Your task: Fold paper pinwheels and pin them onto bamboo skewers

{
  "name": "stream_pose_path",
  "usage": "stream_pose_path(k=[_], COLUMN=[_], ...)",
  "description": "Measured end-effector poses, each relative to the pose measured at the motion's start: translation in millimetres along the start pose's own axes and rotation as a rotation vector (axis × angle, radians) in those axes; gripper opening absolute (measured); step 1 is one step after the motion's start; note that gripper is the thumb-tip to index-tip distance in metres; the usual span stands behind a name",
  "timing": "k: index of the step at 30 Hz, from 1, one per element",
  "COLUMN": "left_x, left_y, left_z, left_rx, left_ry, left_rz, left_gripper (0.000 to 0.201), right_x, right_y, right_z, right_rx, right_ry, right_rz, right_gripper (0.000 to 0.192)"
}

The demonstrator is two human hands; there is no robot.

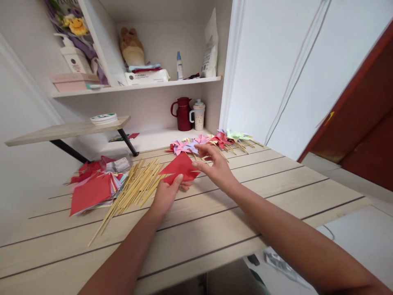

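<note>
A piece of red paper (180, 165) with slits cut into it is held above the table between the thumb and fingers of my left hand (168, 189). Close by its right edge is my right hand (215, 166), thumb and fingers curved and apart. Whether its thumb tip touches the paper, I cannot tell. Left of my left hand lies a loose bundle of thin wooden sticks (132, 186). Several paper pinwheels (187, 146) in pink, purple, red, yellow and green lie on sticks behind my hands.
A stack of coloured paper (91, 193), red on top, lies on the slatted table (196, 229) at left, with small clear packets (122, 164) behind it. At the back stand a dark red jug (183, 114) and a cream cup (199, 116). A raised wooden shelf (67, 130) overhangs the left side.
</note>
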State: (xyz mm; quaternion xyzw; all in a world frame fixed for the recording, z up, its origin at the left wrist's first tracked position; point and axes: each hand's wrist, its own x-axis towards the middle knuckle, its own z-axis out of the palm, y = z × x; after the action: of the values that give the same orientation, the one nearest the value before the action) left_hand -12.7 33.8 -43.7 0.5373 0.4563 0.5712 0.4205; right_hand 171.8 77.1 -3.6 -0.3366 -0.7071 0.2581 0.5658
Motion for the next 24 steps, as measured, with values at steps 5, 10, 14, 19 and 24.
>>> stream_pose_path(k=[5, 10, 14, 19, 24], left_x=[0, -3, -4, -4, -4], left_y=[1, 9, 13, 12, 11], left_z=[-0.3, 2.1, 3.4, 2.6, 2.4], left_rx=[0.132, 0.204, 0.209, 0.201, 0.227], left_ry=[-0.038, -0.090, -0.124, -0.132, -0.095], left_rz=[0.017, 0.024, 0.027, 0.051, 0.045], left_gripper=[0.038, 0.036, 0.032, 0.029, 0.030], right_x=[4, 5, 4, 2, -1], right_y=[6, 9, 8, 11, 10], right_z=[-1, -2, -4, -2, 3], right_rx=[0.258, 0.345, 0.432, 0.363, 0.380], right_ry=[-0.214, -0.370, -0.462, -0.450, -0.407], right_rz=[0.332, 0.344, 0.367, 0.385, 0.415], right_gripper=[0.076, 0.049, 0.036, 0.025, 0.020])
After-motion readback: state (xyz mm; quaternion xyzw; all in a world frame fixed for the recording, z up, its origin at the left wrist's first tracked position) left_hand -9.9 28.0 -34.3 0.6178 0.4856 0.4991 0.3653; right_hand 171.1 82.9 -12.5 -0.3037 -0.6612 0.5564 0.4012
